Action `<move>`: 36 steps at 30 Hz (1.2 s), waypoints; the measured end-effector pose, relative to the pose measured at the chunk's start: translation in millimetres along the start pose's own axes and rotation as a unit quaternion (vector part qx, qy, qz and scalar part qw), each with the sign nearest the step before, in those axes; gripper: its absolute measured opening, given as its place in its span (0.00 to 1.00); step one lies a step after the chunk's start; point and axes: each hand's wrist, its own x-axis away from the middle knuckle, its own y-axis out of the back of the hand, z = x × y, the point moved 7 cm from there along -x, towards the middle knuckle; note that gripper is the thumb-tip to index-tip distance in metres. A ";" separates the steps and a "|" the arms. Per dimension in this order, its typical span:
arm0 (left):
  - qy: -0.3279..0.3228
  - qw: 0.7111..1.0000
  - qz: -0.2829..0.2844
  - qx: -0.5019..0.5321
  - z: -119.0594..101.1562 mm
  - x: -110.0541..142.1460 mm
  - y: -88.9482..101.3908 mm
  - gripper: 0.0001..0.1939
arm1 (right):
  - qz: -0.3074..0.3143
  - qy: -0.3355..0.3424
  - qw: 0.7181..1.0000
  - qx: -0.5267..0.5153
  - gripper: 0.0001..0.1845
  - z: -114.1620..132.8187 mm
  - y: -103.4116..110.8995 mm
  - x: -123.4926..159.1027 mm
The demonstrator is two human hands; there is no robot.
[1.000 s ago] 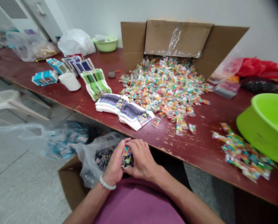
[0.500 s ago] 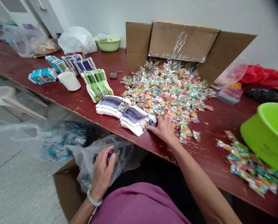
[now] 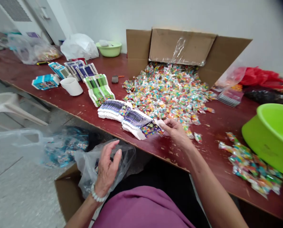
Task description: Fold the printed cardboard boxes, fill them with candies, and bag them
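My right hand (image 3: 176, 129) pinches the end of a flat purple printed carton (image 3: 152, 129), drawing it partly off the near end of a fanned row of purple flattened cartons (image 3: 133, 122) on the table. My left hand (image 3: 108, 166), with a beaded bracelet at the wrist, is held open and empty above a clear plastic bag (image 3: 84, 164). That bag sits in a cardboard box (image 3: 66, 190) beside my lap; dark printed packs inside it are mostly hidden by the hand. Wrapped candies (image 3: 167, 91) lie heaped just beyond my right hand.
A large open carton (image 3: 181, 46) lies behind the candies. A green basin (image 3: 262, 126) and a small candy pile (image 3: 255, 167) are at the right. Green cartons (image 3: 98, 90), a white cup (image 3: 72, 86) and blue cartons (image 3: 46, 81) stand leftward. A white stool (image 3: 10, 104) is at far left.
Both hands held a small dark printed pack; it has left them. My left hand moved over the bag and opened. My right hand reached to the purple row and pulled one carton toward the right.
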 end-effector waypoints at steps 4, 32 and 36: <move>0.087 0.957 0.163 0.225 -35.9 -8.6 -27.5 0.23 | 0.127 0.014 0.977 -0.170 0.16 33.7 -7.6 36.0; 0.167 0.862 0.321 0.355 -67.6 31.3 -97.7 0.15 | 0.090 0.055 0.987 -0.124 0.12 50.5 -35.9 119.1; 0.144 0.907 0.235 0.318 -59.1 28.1 -86.5 0.25 | 0.046 0.042 0.992 -0.111 0.16 36.2 -33.0 114.9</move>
